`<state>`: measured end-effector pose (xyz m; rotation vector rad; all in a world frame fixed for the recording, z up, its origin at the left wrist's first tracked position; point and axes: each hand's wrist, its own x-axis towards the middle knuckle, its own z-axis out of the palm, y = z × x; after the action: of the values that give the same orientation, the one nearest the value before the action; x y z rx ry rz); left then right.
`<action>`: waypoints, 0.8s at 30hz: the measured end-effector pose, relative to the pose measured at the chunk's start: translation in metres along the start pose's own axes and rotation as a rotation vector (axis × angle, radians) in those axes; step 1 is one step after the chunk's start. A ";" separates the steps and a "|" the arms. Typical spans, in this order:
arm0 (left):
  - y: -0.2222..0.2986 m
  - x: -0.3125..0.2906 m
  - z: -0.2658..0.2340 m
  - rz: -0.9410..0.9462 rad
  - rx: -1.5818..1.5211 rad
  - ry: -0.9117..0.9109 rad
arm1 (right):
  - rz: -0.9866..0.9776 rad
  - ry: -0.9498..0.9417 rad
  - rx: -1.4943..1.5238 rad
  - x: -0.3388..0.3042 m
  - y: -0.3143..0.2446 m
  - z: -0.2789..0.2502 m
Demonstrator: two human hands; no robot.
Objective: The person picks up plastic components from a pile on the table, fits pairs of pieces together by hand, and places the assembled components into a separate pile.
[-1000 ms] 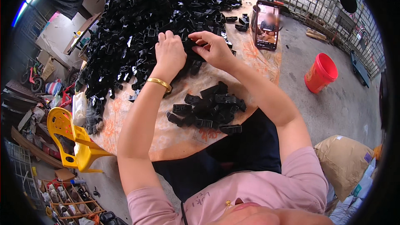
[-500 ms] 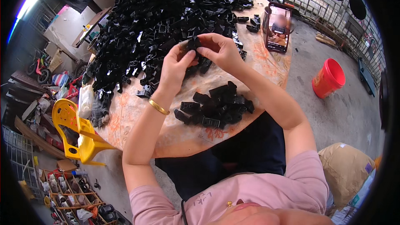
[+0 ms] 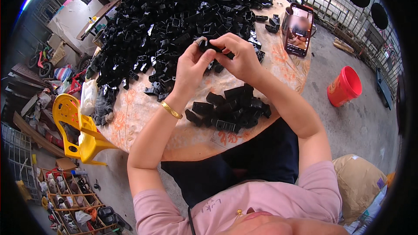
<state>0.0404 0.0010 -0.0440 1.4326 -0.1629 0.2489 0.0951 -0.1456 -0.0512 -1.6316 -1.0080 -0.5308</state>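
My left hand and my right hand meet over the near edge of a large heap of black plastic parts. Between their fingertips is a small black plastic part, partly covered by the fingers. The left thumb and forefinger pinch it from one side; a pale wrap shows on the left forefinger's tip. My right thumb and forefinger close on its other side. Nearer to me, a smaller pile of black plastic parts lies on the patterned tablecloth.
A phone leans upright at the table's right edge. On the floor to the right stands a red bucket. A yellow plastic chair is at the left, with a shoe rack below it. A brown sack sits at lower right.
The view has shifted slightly. My hands still hold the black part together; the right hand's fingers have changed their grip and bent more around it.
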 end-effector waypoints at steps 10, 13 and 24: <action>0.003 -0.006 0.007 0.125 0.242 0.086 | -0.088 0.044 -0.094 -0.005 -0.011 0.008; 0.013 -0.002 0.005 0.093 0.112 0.032 | 0.080 0.027 0.135 -0.001 -0.003 -0.001; 0.013 -0.003 0.000 0.094 0.168 0.050 | -0.002 -0.018 0.122 0.000 -0.001 -0.001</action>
<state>0.0342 0.0019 -0.0326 1.5856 -0.1718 0.3828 0.0947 -0.1463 -0.0502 -1.5296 -1.0358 -0.4482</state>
